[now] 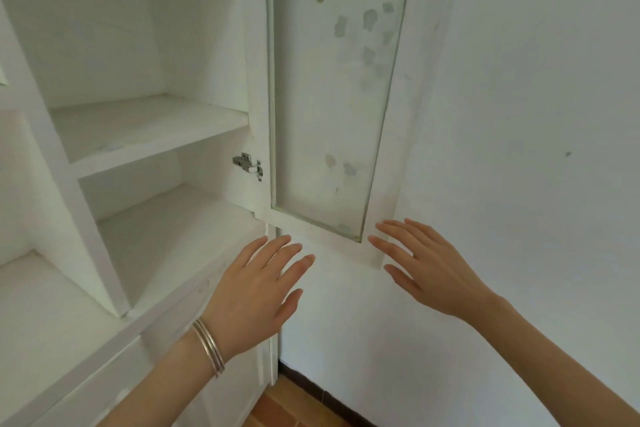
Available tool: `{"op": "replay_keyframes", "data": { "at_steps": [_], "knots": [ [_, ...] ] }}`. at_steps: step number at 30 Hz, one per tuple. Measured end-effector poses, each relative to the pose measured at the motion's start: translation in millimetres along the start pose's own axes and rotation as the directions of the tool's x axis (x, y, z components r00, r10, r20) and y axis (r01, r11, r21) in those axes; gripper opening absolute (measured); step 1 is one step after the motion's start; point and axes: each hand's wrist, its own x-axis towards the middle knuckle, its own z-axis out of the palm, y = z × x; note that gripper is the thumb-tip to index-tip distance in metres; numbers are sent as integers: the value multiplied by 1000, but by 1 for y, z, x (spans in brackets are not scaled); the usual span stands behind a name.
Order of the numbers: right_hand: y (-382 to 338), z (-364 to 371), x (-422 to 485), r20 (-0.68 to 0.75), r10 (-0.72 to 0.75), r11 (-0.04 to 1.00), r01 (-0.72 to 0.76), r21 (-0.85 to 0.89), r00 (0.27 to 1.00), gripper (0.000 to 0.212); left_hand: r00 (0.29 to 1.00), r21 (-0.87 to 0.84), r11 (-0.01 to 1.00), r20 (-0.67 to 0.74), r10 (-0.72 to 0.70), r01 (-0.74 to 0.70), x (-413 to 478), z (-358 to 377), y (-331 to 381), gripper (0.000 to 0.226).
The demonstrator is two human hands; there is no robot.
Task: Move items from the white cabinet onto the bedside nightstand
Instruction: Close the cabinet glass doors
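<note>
Both hands are spread flat and holding nothing, my left hand [258, 291] below my right hand [420, 265]. I see the white wooden cabinet [114, 156], its glass-panelled door [332, 107] swung open, then silver bangles [209, 347].

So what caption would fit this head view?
Both open hands, left hand and right hand, reach toward the white cabinet's glass door.
</note>
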Motion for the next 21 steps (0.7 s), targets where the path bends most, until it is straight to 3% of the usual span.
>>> {"op": "replay_keyframes", "data": {
  "at_steps": [5,11,18,21],
  "knots": [
    [61,36,16,-92,-169,985,172,21,981,37,997,62,996,27,-66,64,29,20,0,45],
    [132,53,63,-262,-342,938,346,-31,903,33,990,110,984,3,-140,139,77,24,6,43],
    [173,77,106,-333,-606,791,593,-152,723,35,970,155,960,29,-243,235,97,35,18,42],
    [179,90,122,-371,-666,742,626,-240,647,36,948,185,934,40,-317,305,92,35,21,42]
  ]
}}
